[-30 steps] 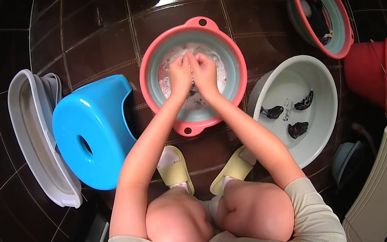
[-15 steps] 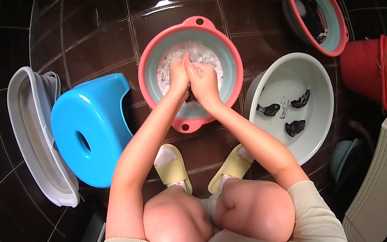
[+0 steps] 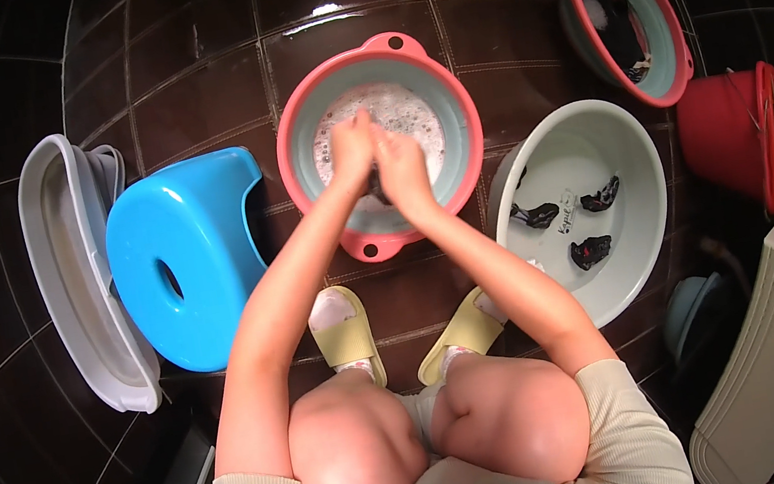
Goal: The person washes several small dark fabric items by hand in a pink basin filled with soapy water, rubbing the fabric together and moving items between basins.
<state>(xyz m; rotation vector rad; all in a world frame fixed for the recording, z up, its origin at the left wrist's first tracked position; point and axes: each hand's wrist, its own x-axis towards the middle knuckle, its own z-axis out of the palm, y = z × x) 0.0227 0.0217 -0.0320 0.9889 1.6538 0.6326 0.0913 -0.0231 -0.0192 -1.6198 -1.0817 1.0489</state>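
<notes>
My left hand [image 3: 354, 156] and my right hand [image 3: 403, 168] are pressed together over a round basin with a pink rim [image 3: 288, 104] and a grey-blue inside. Both have their fingers closed. A small black cloth [image 3: 379, 190] is pinched between them and hangs below; my hands hide most of it, so its exact kind does not show. Under my hands, foamy white water [image 3: 377, 102] covers the basin's bottom.
Right of me, a large pale basin [image 3: 638, 151] holds several crumpled black cloth pieces [image 3: 592, 252]. A blue stool [image 3: 209, 270] and a grey folded tub [image 3: 40, 256] stand left. Farther right are a second pink-rimmed basin [image 3: 575, 20] with dark cloth and a red bucket [image 3: 719, 134].
My hands have shifted slightly against each other, with the right hand a little lower and its knuckles turned. Both stay over the foamy basin with the black cloth between them.
</notes>
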